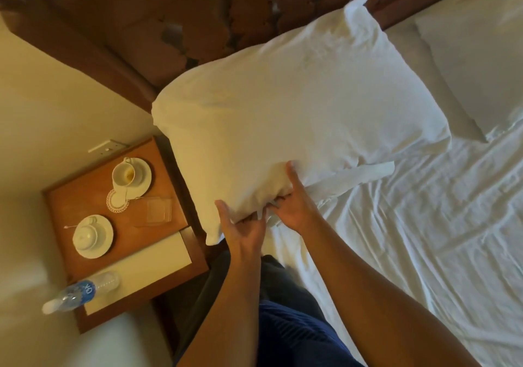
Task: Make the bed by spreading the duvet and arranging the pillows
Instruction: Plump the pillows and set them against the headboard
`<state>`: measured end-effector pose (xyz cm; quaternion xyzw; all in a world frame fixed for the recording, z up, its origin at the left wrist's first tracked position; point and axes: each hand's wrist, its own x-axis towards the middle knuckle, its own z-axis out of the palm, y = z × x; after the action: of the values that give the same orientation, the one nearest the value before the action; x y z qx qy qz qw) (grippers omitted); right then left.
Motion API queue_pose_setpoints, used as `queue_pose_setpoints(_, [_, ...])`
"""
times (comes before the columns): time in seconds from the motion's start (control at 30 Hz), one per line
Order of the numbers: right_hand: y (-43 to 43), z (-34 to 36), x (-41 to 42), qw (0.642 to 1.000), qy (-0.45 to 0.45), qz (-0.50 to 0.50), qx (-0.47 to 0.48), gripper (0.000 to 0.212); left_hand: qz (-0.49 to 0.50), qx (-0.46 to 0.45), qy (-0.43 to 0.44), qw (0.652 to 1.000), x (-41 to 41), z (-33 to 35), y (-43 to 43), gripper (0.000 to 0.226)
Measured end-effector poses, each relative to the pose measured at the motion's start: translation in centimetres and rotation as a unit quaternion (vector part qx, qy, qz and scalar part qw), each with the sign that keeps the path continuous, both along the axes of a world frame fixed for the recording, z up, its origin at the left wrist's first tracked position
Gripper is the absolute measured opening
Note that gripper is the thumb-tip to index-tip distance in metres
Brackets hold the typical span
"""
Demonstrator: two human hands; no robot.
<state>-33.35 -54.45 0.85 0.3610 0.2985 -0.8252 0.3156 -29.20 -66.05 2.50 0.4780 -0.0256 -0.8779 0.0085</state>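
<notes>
Nightstand (85,197) bears cups (124,174), bottle (76,293); left hand (244,226), right hand (295,206) grip pillow (283,106).

Nightstand (85,197) left of bed (424,225)

A water bottle (80,293) lies on the nightstand (85,197).

Light: dim, warm yellow cast on wall (42,98) & nightstand (76,197) left of left hand (243,231); cooler, brighter on sheet (424,225) right of right hand (294,208). Pillow (283,98) above both hands: left face shaded. Blur: bottle (76,293) below-left smeared, headboard (198,13) above soft. Pic edges bent (wide-angle).
</notes>
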Motion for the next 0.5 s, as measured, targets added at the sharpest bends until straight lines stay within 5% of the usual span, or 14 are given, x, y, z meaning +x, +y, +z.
queue_pose_setpoints(0.13, [0.4,-0.9,-0.1,1.000,0.015,-0.017,0.005,0.091,-0.011,-0.012,0.020,1.000,-0.1,-0.7,0.6,0.081])
queue_pose_setpoints(0.3, [6.2,-0.1,0.2,0.964,-0.016,0.152,0.217,0.071,-0.016,0.001,-0.017,1.000,0.0,-2.3,0.8,0.097])
queue_pose_setpoints(0.4, [12.2,-0.4,0.1,0.973,-0.020,-0.019,0.228,0.023,0.000,0.002,-0.022,1.000,-0.2,-2.7,1.3,0.107])
queue_pose_setpoints(0.5, [17.2,-1.3,-2.5,0.949,-0.052,-0.168,0.261,0.029,-0.009,-0.007,-0.065,0.998,-0.4,-2.1,3.1,0.103])
